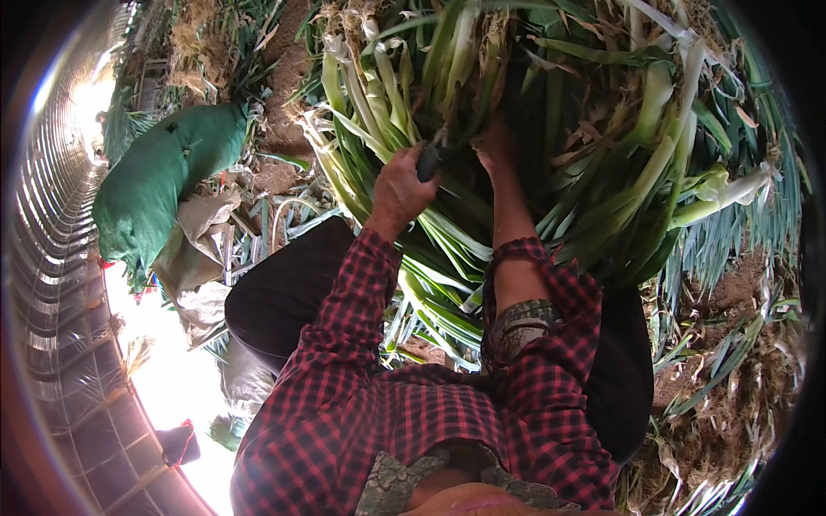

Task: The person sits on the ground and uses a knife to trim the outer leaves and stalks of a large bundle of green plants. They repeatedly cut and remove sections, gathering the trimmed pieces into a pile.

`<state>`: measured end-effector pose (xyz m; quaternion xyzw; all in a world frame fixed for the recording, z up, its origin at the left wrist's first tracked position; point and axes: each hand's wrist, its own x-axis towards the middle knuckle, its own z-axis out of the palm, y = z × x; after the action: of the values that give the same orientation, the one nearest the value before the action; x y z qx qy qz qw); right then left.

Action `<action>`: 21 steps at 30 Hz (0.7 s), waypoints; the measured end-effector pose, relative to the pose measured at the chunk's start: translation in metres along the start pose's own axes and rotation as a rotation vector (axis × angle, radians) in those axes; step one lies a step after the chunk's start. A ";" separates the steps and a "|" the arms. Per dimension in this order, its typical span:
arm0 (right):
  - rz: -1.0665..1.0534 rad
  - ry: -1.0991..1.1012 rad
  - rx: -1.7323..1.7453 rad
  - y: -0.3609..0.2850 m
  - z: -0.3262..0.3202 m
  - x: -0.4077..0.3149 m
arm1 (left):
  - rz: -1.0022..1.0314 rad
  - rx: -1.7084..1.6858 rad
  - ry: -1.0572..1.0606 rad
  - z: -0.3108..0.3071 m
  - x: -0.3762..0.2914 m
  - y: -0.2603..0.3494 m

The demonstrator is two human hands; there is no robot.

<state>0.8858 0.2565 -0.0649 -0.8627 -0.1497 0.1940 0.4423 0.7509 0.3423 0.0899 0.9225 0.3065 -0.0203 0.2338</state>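
Note:
Long green onions or leeks (464, 238) with pale stems lie in a big heap before me, some leaves hanging between my knees. My left hand (401, 187), at the heap's near left side, is closed around the dark handle of a tool (428, 161); the tool's far end is lost among the stems. To its right, my right hand (493, 147) reaches into the shaded middle of the heap. Its fingers are partly hidden by shadow and leaves, so what it touches is unclear. Dry roots and brown husks (500, 39) hang above both hands.
At the left lies a stuffed green mesh sack (155, 180), beside crumpled beige sacking (206, 226). More green onions with blue-green leaves (710, 238) stand at the right. Below them, dry roots and trimmings (723, 413) cover the soil. A ribbed, curved wall (51, 226) runs along the far left.

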 end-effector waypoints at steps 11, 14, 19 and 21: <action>-0.008 0.075 0.534 0.016 -0.060 -0.028 | 0.172 -0.007 -0.117 -0.005 -0.050 0.034; 0.102 0.069 0.614 0.015 -0.066 -0.028 | 0.186 0.010 -0.079 0.011 -0.006 0.043; 0.257 -0.072 0.854 0.041 -0.060 -0.020 | 0.266 -0.026 -0.018 0.017 0.055 0.048; 0.340 -0.095 0.925 0.051 -0.054 -0.018 | 0.267 -0.015 -0.117 0.008 0.036 0.042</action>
<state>0.8997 0.1819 -0.0739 -0.5785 0.0752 0.3486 0.7336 0.8048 0.3290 0.0936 0.9505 0.1668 -0.0404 0.2589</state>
